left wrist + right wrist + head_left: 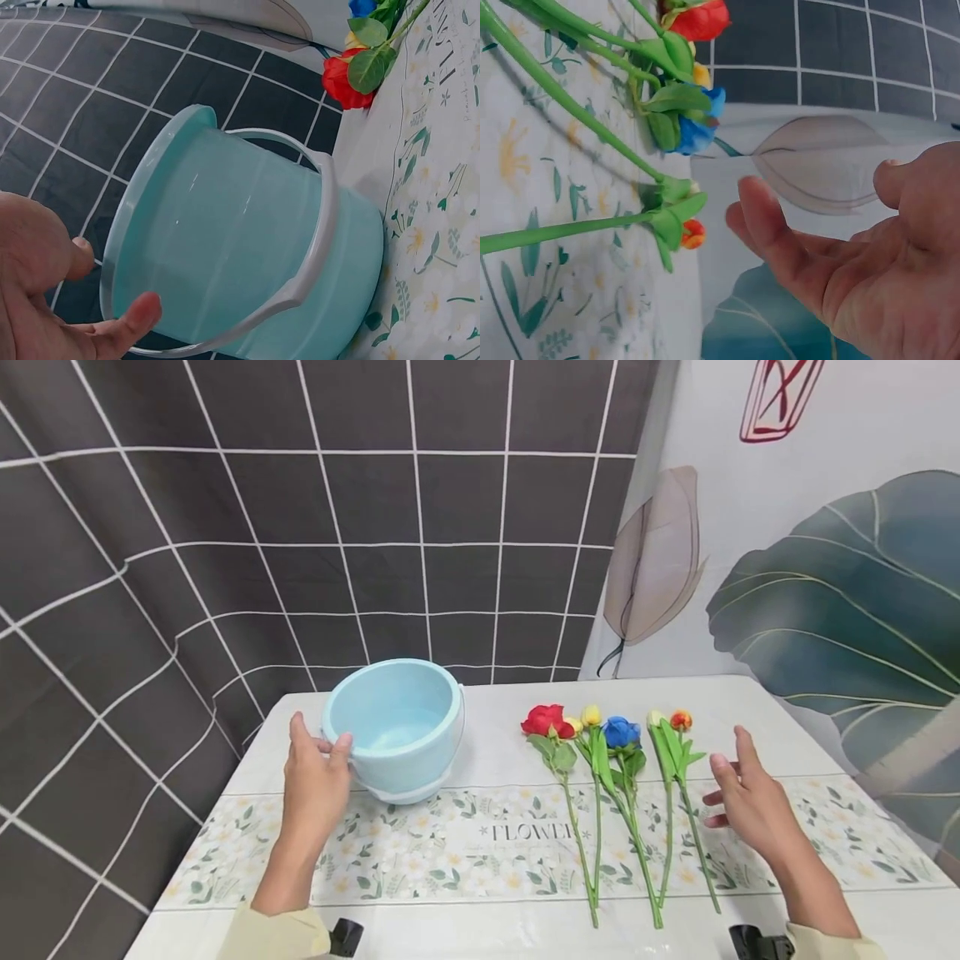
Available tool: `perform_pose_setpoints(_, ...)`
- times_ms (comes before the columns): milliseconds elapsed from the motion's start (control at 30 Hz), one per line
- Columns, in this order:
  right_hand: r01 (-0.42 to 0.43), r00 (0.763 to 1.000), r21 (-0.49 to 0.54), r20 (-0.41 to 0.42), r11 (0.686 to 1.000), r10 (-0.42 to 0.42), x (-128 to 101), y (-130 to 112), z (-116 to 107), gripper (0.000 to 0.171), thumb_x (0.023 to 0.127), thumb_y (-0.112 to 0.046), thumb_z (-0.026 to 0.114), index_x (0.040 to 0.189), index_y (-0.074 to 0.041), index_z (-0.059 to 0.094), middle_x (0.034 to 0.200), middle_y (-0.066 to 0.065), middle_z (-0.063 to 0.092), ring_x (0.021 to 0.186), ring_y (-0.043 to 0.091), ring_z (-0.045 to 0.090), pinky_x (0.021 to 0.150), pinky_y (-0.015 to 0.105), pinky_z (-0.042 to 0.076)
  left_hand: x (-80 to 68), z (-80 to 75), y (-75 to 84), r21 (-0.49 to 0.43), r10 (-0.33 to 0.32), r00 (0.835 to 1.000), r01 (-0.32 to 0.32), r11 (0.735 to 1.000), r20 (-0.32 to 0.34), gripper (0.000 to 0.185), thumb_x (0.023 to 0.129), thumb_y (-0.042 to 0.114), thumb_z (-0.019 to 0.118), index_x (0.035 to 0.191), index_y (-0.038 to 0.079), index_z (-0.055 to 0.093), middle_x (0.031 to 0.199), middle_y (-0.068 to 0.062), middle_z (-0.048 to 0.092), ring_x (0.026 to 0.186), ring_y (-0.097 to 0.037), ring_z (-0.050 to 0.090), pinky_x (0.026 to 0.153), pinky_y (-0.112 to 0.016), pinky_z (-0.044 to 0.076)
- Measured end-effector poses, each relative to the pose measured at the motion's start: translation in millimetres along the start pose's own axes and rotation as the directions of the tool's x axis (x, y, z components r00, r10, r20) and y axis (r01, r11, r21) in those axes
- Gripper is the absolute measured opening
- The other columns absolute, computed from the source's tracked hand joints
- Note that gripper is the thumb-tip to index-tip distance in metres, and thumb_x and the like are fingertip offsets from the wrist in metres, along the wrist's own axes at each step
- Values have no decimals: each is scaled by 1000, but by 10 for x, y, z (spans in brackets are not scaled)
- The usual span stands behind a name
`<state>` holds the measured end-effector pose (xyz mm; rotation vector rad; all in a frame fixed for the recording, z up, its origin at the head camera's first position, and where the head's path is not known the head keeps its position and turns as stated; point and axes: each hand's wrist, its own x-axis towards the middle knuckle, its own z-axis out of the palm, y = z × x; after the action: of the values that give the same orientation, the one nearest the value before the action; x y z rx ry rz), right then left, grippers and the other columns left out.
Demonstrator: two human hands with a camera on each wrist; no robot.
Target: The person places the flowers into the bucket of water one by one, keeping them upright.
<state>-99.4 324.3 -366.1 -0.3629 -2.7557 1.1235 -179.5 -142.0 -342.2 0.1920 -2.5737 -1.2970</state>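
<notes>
pale blue bucket [396, 727], tilted, on table [495, 760]

Light blue plastic bucket [395, 724] w/ pale grey handle, touching the left hand [315, 781]. Beside the right hand [750, 802]: green-stemmed artificial flowers [611, 777], heads red, yellow, blue, white, orange. Under both: white tablecloth [480, 843] w/ green-leaf, white-blossom band. Behind: dark grey curtain [300, 510], white grid.

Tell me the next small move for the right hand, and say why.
Probably lower the right hand onto the nearest stem, the orange flower: it hovers open beside the row, holding nothing, while the left hand steadies the tilted bucket.
</notes>
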Motion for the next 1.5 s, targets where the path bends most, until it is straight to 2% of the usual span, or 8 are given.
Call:
perform_pose_setpoints(167,-75,994,104,82,992,67,167,150,71,76,100,-56,25,152,-19,-17,134,39,37,88,33,66,56,40,64,17,-43,-26,-15,-13,999,12,1000,-35,74,103,30,42,153,4,-5,111,-16,44,82,-27,56,70,-35,47)
perform_pose_setpoints(333,-127,985,194,144,973,100,445,576,160,80,96,-63,31,154,-25,-10,132,31,44,84,23,65,58,42,65,20,-82,-23,-19,-21,998,20,1000,-57,73,103,30,43,153,4,-3,111,-17,43,86,-29,53,74,-39,46)
perform_pose_setpoints(433,-147,976,248,195,958,99,577,832,189,80,97,-63,33,154,-26,-8,131,31,45,86,26,65,63,41,66,20,-89,-11,-19,-28,998,27,999,-63,73,103,31,43,154,5,-3,111,-16,42,87,-29,51,73,-38,45)
perform_pose_setpoints(600,-198,967,227,206,954,151,685,1074,238,84,93,-70,28,155,-24,-4,128,28,50,89,27,65,66,42,65,19,-75,-5,-5,-36,997,35,999,-69,72,102,31,43,153,4,-1,112,-18,43,88,-30,51,69,-36,43)
perform_pose_setpoints(767,-250,952,229,238,941,195,613,999,202,88,92,-71,27,155,-13,8,115,21,57,85,23,65,66,38,65,19,-38,-7,-1,-44,997,44,999,-62,72,102,32,42,154,4,0,112,-18,42,88,-32,49,69,-36,42)
perform_pose_setpoints(967,-275,937,289,293,917,189,344,668,104,86,97,-63,29,154,-3,3,107,15,60,81,20,65,68,34,63,16,13,-2,2,-47,998,47,999,-49,71,103,31,42,154,4,-1,113,-19,42,88,-32,49,70,-37,43)
perform_pose_setpoints(1300,-333,930,338,271,880,248,229,554,106,72,104,-48,29,152,1,8,104,13,60,80,17,64,68,30,63,10,64,-9,3,-60,997,60,998,-42,70,103,31,40,154,5,-1,114,-20,41,90,-34,48,70,-40,43)
perform_pose_setpoints(1500,-341,937,373,212,863,278,257,569,185,69,104,-29,45,151,5,9,91,6,65,68,13,65,59,27,63,12,76,-22,5,-68,997,68,998,-48,70,103,29,41,154,5,-1,113,-21,41,91,-35,48,71,-43,45)
